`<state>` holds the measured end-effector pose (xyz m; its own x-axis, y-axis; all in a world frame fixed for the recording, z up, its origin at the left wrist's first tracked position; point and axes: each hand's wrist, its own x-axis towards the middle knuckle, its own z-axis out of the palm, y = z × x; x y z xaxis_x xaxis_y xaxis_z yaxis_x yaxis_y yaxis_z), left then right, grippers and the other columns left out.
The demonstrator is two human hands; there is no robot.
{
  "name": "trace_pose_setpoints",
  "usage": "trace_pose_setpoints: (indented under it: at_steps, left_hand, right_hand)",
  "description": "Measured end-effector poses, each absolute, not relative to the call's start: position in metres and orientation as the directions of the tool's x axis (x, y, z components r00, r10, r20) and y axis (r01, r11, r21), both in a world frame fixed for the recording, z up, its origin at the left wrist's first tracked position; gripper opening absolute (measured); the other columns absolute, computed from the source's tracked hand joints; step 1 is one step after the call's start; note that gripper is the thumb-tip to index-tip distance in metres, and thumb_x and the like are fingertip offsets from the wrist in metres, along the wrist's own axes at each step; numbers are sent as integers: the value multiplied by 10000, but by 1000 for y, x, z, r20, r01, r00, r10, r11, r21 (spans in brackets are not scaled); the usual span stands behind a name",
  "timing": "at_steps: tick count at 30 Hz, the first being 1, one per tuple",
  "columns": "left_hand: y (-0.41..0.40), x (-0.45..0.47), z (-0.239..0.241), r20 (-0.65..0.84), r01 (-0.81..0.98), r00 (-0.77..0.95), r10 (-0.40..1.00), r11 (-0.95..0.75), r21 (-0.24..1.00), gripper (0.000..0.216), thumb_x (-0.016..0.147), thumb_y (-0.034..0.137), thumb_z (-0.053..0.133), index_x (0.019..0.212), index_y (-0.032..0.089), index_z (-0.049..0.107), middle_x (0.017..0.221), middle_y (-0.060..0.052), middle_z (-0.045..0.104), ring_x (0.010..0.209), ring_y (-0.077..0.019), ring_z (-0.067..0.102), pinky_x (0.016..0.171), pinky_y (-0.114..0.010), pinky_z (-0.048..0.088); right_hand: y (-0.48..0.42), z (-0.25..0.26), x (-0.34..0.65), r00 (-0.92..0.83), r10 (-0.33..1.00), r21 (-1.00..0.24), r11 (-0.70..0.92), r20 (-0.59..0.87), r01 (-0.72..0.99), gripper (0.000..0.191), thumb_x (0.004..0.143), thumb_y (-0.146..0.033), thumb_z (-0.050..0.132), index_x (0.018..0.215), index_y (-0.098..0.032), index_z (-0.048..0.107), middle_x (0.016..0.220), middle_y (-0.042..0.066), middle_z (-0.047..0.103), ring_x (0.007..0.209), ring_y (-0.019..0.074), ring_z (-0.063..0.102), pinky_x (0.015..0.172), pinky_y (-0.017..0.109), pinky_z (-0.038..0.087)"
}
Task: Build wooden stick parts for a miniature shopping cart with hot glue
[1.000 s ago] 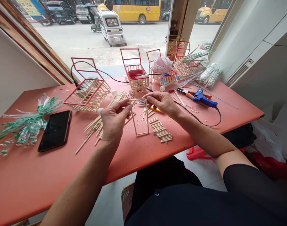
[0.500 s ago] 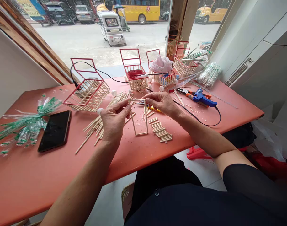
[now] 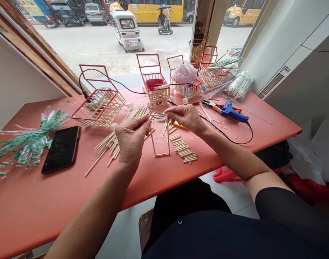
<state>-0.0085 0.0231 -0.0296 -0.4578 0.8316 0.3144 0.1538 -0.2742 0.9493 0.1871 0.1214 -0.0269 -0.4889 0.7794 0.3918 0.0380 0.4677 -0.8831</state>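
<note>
Between my hands is a narrow rectangular frame of thin wooden sticks (image 3: 162,155), held up over the table. My left hand (image 3: 132,138) pinches its upper left corner between thumb and fingers. At the upper right corner, my right hand (image 3: 187,118) closes its thumb and fingertips on the same frame. Long wooden sticks (image 3: 106,145) lie in a loose pile by my left hand. Below my right hand is a row of short cut sticks (image 3: 183,148). A tool with yellow handles (image 3: 177,125) lies behind the frame, partly hidden by my right hand.
Several small stick-built carts with red trim, one being a cart (image 3: 98,108) at left, stand along the window side. A blue glue gun (image 3: 231,112) and pliers (image 3: 211,104) lie at right. A phone (image 3: 61,149) and green-printed plastic wrappers (image 3: 32,140) occupy the left of the red table (image 3: 72,205).
Both hands keep their hold on the stick frame, nearly unmoved. The view has shifted very slightly. Outside the window, a scooter has moved to the right.
</note>
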Motion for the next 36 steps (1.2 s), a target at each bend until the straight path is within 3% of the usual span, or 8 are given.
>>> trace_pose_setpoints:
  at_steps: [16, 22, 36]
  left_hand:
    - [21, -4, -23, 263, 141, -495, 828, -222, 965, 242, 729, 262, 850, 953, 190, 906, 713, 10, 733, 598, -123, 603, 609, -280, 554]
    - [19, -2, -21, 288, 96, -480, 829, -277, 956, 201, 701, 238, 874, 894, 192, 904, 670, 13, 712, 583, -117, 575, 578, -272, 519]
    - [21, -5, -26, 270, 114, -485, 832, -246, 963, 277, 713, 288, 870, 968, 187, 908, 703, -4, 749, 587, -124, 584, 589, -279, 514]
  right_hand:
    - [120, -24, 188, -492, 787, -874, 476, 372, 100, 227, 1007, -342, 757, 1057, -164, 888, 877, 49, 810, 749, 128, 704, 762, 301, 626]
    - [119, -24, 187, -486, 793, -869, 479, 367, 125, 232, 1016, -354, 745, 1071, -174, 879, 887, 38, 820, 741, 116, 692, 763, 289, 620]
    - [113, -22, 186, -475, 753, -775, 597, 455, 205, 248, 1046, -367, 700, 1084, -186, 866, 887, 35, 826, 760, 130, 701, 746, 277, 554]
